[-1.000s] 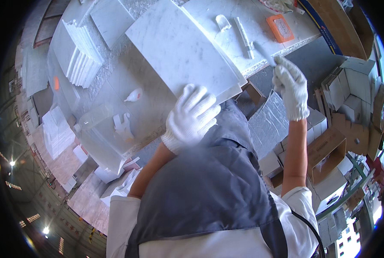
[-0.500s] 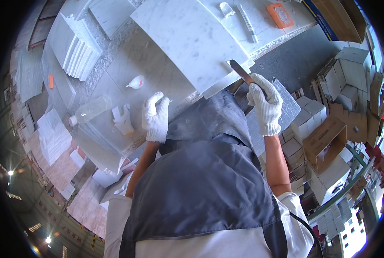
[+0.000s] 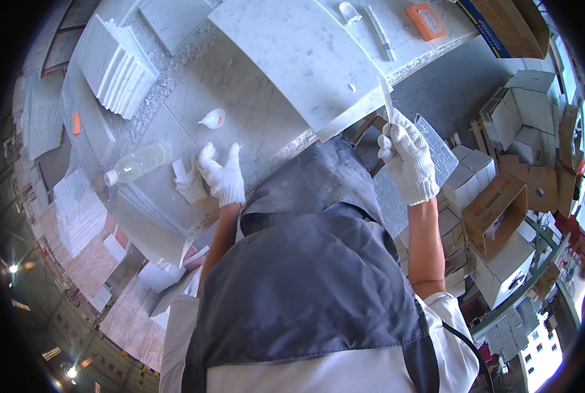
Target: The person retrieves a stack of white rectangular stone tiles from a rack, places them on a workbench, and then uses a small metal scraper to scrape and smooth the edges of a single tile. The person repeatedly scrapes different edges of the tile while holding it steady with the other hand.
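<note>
My right hand (image 3: pixel 407 160), in a white knit glove, is closed around a narrow flat metal blade (image 3: pixel 387 98). The blade points away from me, just beside the near right corner of a large grey-veined white marble slab (image 3: pixel 292 59). A small white lump (image 3: pixel 352 88) lies on the slab near that corner. My left hand (image 3: pixel 222 173), also gloved, is open with thumb and fingers apart and nothing visible in it. It hovers over the bench edge, right beside a crumpled white glove-like item (image 3: pixel 189 181). A small white squeeze bottle with a pointed tip (image 3: pixel 212 118) lies beyond it.
A clear plastic bottle (image 3: pixel 138 164) lies on the stone-topped bench (image 3: pixel 240 108). Stacked white tiles (image 3: pixel 119 69) stand at the far left. A marker (image 3: pixel 380 33) and an orange-framed block (image 3: pixel 426 22) are beyond the slab. Cardboard boxes (image 3: pixel 495 213) crowd the right side.
My left hand has moved left, its fingers spreading toward the crumpled white item. My right hand has turned the blade off the slab's corner to a steeper angle. The white lump now shows on the slab.
</note>
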The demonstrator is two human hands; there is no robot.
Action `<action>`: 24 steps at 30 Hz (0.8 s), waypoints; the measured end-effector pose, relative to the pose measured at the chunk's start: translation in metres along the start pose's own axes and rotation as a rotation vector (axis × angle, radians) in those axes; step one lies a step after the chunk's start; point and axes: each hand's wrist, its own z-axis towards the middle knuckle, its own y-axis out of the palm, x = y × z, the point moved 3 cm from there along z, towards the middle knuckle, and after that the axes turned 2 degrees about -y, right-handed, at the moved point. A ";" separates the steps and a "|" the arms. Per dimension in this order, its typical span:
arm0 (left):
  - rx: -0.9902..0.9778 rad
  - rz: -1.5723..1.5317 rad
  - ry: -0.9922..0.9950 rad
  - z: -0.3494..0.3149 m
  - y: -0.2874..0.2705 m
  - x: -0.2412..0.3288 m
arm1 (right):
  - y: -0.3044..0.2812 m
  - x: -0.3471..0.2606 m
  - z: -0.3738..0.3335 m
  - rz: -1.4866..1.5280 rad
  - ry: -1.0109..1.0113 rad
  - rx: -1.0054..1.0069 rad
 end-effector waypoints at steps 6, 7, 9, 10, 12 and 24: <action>0.050 -0.110 -0.050 0.039 0.017 -0.004 | -0.005 -0.007 0.015 -0.054 0.021 -0.064; 0.058 -0.097 -0.032 0.045 0.020 -0.001 | -0.005 -0.011 0.020 -0.162 0.001 -0.059; 0.089 -0.127 -0.001 0.052 0.024 0.003 | -0.003 -0.019 0.027 -0.418 -0.080 -0.055; 0.103 -0.155 0.005 0.055 0.026 0.005 | -0.002 -0.023 0.029 -0.510 -0.115 -0.014; 0.123 -0.194 0.014 0.059 0.027 0.007 | 0.007 -0.025 0.030 -0.674 -0.210 0.011; 0.094 -0.120 0.029 0.063 0.029 0.007 | 0.039 -0.015 0.058 -0.946 -0.366 0.043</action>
